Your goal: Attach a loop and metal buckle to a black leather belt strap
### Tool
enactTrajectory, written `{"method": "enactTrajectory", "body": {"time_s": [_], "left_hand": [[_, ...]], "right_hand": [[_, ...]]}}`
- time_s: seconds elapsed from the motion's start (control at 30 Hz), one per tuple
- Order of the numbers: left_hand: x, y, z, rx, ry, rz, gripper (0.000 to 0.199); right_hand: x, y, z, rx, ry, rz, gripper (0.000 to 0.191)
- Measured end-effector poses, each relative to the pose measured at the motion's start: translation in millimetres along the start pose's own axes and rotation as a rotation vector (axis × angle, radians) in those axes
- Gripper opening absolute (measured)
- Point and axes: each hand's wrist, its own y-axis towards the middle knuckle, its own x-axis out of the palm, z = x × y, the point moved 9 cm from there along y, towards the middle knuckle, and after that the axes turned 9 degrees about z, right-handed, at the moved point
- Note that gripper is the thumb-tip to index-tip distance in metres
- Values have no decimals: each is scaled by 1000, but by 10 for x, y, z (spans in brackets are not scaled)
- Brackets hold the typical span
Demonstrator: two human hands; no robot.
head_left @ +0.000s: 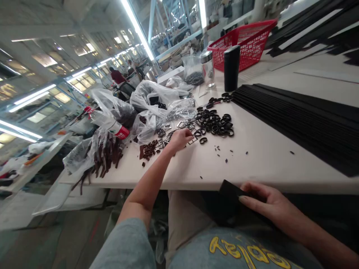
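Note:
My left hand (pixel 181 139) reaches over the white table to the pile of metal buckles (pixel 168 136), its fingers pinched at a rectangular metal buckle (pixel 193 140). Just beyond and to the right lie several black loops (pixel 214 122), with one loop (pixel 203 140) apart from the heap. Small brown rings (pixel 150 149) are left of my hand. At the table's near edge, my right hand (pixel 262 200) grips the end of a black strip (pixel 231 190) between thumb and fingers. The rest of that strip runs down over my lap and is hard to make out.
Long black strips (pixel 297 119) lie stacked at the right. Behind stand a black bottle (pixel 232 68), a glass jar (pixel 208 70) and a red basket (pixel 254 43). Plastic bags (pixel 153 97), a plastic bottle (pixel 110 125) and brown straps (pixel 105 153) occupy the left. A person (pixel 117 76) is far off.

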Motion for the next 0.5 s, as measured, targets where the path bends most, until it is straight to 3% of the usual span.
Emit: {"method": "enactTrajectory", "body": {"time_s": [0.1,0.2,0.33,0.5], "left_hand": [[8,-136,152,40,-102,20,12],[69,-369,384,73,-438,34,11],[196,-731,671,-17,-889,12,18],[242,-1087,937,-99,-1104,67,23]], "right_hand": [[49,8,-59,82,166,-28,44],[145,28,-121,157,333,-59,44],[309,65,-231,187,494,-99,41],[425,71,-280,221,657,-103,26]]}}
